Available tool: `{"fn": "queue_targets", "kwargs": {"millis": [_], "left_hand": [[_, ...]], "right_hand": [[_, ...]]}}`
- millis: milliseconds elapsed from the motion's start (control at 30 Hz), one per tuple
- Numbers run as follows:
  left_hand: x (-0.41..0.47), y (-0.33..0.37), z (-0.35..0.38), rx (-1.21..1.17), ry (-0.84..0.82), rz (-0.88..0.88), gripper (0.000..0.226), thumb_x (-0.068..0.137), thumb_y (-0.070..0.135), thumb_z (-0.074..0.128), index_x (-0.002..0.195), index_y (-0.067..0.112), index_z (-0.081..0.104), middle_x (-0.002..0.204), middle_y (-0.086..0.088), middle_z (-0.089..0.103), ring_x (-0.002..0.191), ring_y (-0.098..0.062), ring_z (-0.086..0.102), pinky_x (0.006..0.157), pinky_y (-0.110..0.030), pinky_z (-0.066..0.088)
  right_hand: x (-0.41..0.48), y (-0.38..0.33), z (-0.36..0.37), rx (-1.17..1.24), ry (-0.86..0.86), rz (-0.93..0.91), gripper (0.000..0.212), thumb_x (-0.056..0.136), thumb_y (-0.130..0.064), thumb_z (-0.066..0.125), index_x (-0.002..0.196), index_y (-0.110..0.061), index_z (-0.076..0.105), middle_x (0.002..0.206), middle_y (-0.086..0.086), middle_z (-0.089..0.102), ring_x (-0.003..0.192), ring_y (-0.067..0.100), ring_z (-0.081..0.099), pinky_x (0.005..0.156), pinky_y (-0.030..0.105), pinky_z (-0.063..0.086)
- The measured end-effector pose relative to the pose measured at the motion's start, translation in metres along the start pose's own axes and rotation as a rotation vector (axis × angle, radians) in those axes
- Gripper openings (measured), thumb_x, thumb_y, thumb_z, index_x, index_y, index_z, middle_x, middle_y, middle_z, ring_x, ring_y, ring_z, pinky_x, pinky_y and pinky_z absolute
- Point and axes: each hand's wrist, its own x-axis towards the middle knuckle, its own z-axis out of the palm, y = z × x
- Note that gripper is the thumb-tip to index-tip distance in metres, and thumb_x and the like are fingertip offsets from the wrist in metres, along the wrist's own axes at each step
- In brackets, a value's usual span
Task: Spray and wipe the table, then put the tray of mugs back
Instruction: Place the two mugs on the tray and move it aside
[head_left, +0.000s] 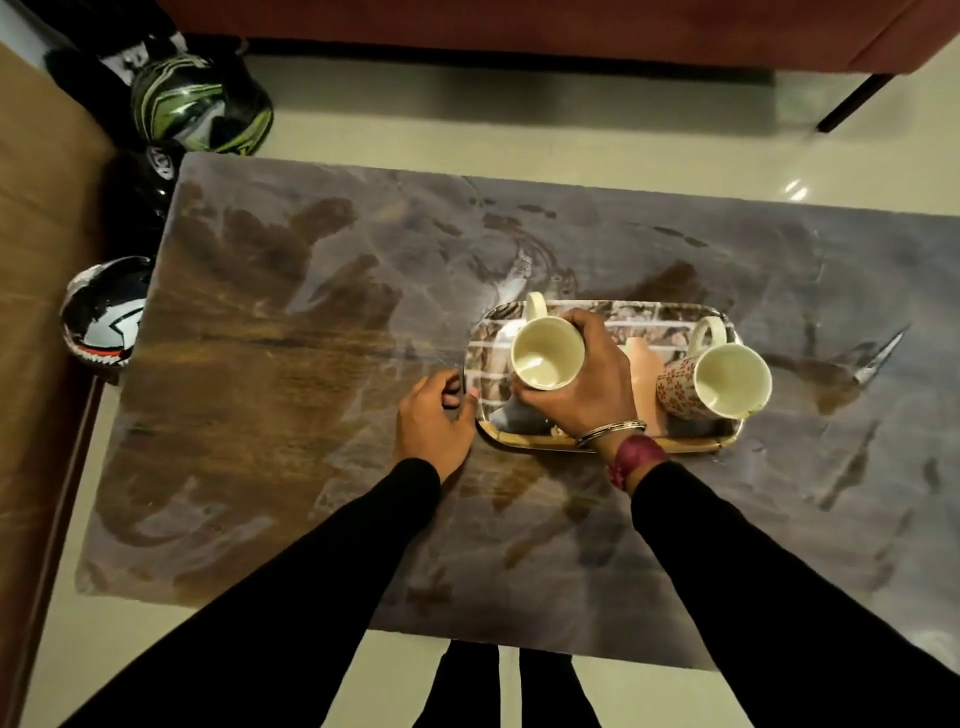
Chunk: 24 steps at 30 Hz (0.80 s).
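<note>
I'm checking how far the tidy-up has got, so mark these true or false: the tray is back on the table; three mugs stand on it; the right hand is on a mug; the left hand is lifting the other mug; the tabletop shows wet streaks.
1. The tray is on the table. True.
2. Three mugs stand on it. False: two show, the left mug and the right mug.
3. The right hand is on a mug. True: it grips the left mug.
4. The left hand is lifting the other mug. False: it rests at the tray's left edge.
5. The tabletop shows wet streaks. True.
</note>
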Motion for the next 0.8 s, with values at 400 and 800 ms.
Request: {"fn": "queue_targets", "kwargs": {"millis": [400,800], "left_hand": [[0.011,0.015,0.003,-0.011,-0.050,-0.069,0.026,0.091,0.028,0.071,0.111,0.013,0.072,0.090,0.002,0.071,0.065,-0.013,0.063,0.070,-0.026,0.055],[0.037,0.022,0.012,-0.109,-0.123,-0.222,0.011,0.087,0.023,0.078,0.088,0.020,0.068,0.070,0.002,0.061,0.061,-0.009,0.053,0.065,-0.019,0.048]], "right_hand": [[-0.120,0.069,-0.053,-0.051,0.678,0.358,0.026,0.095,-0.025,0.057,0.099,0.000,0.057,0.096,0.019,0.057,0.087,0.036,0.056,0.080,0.046,0.044],[-0.024,0.146,-0.148,-0.151,0.079,0.476,0.032,0.085,0.018,0.064,0.115,0.008,0.070,0.106,0.018,0.070,0.096,0.017,0.062,0.080,0.012,0.050]]}}
